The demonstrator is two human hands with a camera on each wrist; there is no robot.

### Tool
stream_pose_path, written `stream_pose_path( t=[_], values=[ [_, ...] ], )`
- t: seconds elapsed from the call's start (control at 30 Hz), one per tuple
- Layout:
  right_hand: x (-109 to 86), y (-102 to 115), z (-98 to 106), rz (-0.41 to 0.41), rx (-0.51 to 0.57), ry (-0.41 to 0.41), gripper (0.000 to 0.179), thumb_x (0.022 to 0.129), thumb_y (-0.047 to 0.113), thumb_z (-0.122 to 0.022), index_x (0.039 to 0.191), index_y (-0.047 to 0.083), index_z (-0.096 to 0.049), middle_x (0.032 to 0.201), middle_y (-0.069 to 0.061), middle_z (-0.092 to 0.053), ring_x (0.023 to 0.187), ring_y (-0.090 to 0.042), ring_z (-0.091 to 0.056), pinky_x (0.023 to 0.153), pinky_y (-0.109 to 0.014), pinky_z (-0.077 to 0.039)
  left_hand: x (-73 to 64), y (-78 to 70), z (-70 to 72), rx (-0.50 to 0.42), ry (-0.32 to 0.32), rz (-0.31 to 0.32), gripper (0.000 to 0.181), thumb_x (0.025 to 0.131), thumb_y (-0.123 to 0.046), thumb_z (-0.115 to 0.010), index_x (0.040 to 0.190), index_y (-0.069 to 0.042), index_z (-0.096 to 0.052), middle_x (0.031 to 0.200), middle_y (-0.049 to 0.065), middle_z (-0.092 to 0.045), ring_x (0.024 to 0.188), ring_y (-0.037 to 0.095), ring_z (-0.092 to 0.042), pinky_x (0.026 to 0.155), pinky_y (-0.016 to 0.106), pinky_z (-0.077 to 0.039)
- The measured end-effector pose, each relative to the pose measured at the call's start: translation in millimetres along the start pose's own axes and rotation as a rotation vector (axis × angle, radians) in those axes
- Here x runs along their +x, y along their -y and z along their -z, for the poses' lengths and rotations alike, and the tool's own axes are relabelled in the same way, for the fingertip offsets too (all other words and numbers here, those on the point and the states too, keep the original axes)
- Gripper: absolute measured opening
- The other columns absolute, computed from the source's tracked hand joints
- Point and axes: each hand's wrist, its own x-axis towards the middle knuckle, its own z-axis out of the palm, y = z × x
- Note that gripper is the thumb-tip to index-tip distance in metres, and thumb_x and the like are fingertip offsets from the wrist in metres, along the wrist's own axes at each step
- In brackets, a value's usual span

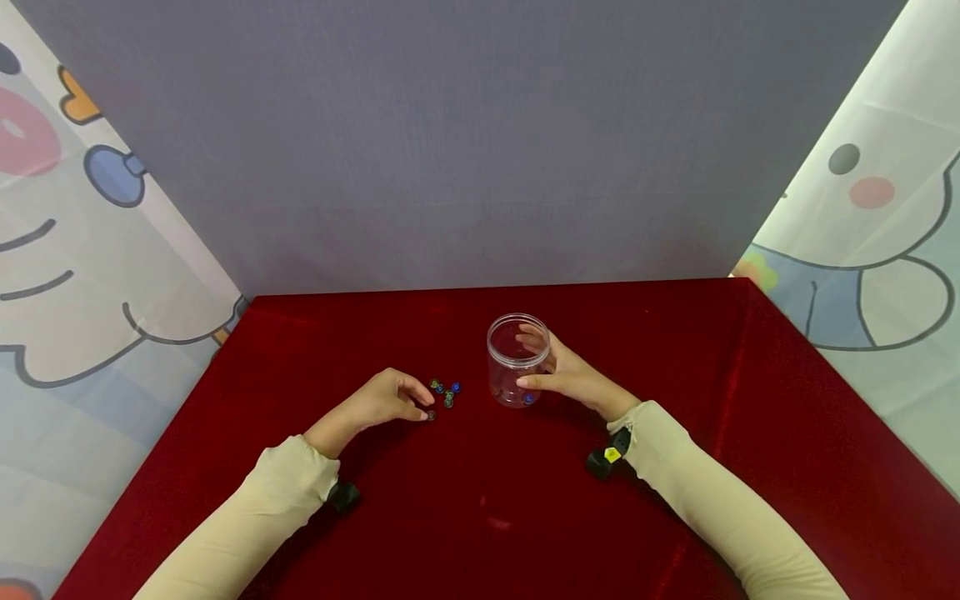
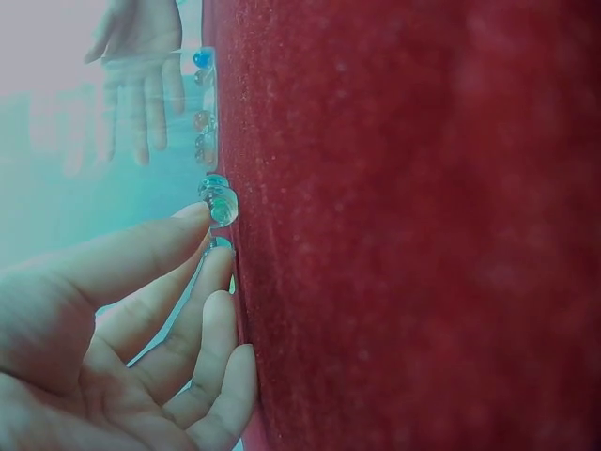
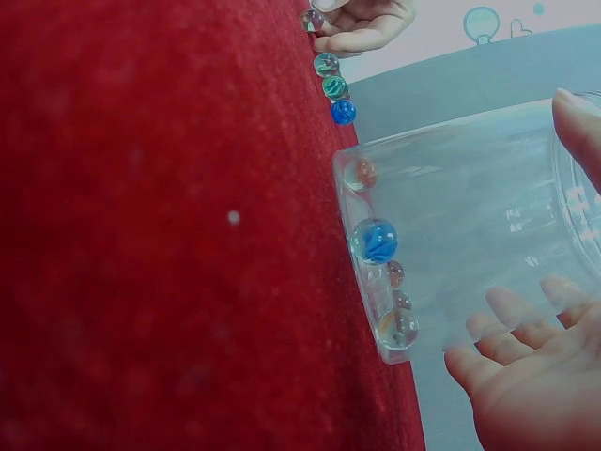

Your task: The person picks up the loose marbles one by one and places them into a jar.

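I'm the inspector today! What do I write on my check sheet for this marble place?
Surface: red velvety cloth.
Job's things: clear plastic jar, upright, mouth uncovered, marbles inside; loose glass marbles on the cloth.
Clutter: nothing seen.
Grippers: left hand, thumb and fingers parted at a separate marble; right hand holds the jar.
Cables: nothing seen.
Surroundings: grey backdrop behind; cartoon-printed sheets at both sides.
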Motion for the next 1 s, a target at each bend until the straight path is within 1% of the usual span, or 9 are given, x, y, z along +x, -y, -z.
stream_pose_path(
  t=[0.13,0.63,0.77,1.0],
  values=[
    [-0.1,-0.3,0.0,-0.002,0.002,0.000,0.089,0.082,0.019,-0.074,0.149,0.012,-0.017,0.153,-0.015,-0.023,0.142,-0.028,-0.020,0.111,-0.053,-0.017,0.1,-1.0,0.2,0.007,0.009,-0.003,0.017,0.075,0.000,-0.076,0.092,0.000,-0.072,0.091,0.006,-0.069,0.076,0.015,-0.056,0.069,0.030,-0.050],
    [0.1,-0.8,1.3,0.005,-0.002,0.006,0.090,0.081,0.022,-0.075,0.149,0.012,-0.016,0.153,-0.014,-0.023,0.141,-0.028,-0.019,0.111,-0.054,-0.016,1.8,-4.2,-3.5,0.013,0.013,0.044,0.018,0.074,0.001,-0.077,0.091,-0.002,-0.072,0.095,0.005,-0.069,0.079,0.015,-0.055,0.070,0.029,-0.050],
    [-0.3,-0.9,0.9,0.005,0.005,0.004,0.089,0.082,0.020,-0.074,0.149,0.012,-0.016,0.153,-0.014,-0.023,0.142,-0.028,-0.019,0.111,-0.054,-0.016,2.6,-3.9,-4.2,0.011,0.020,0.036,0.017,0.074,0.001,-0.077,0.090,-0.002,-0.073,0.093,0.005,-0.069,0.078,0.015,-0.055,0.070,0.029,-0.050],
    [-1.0,-0.1,1.0,0.008,0.002,0.001,0.089,0.082,0.019,-0.074,0.149,0.013,-0.017,0.153,-0.012,-0.025,0.141,-0.028,-0.020,0.111,-0.053,-0.017,4.7,-4.3,-4.1,-0.026,0.050,0.044,0.017,0.074,0.003,-0.076,0.091,0.000,-0.072,0.089,0.006,-0.069,0.075,0.014,-0.059,0.068,0.029,-0.052]
  ],
)
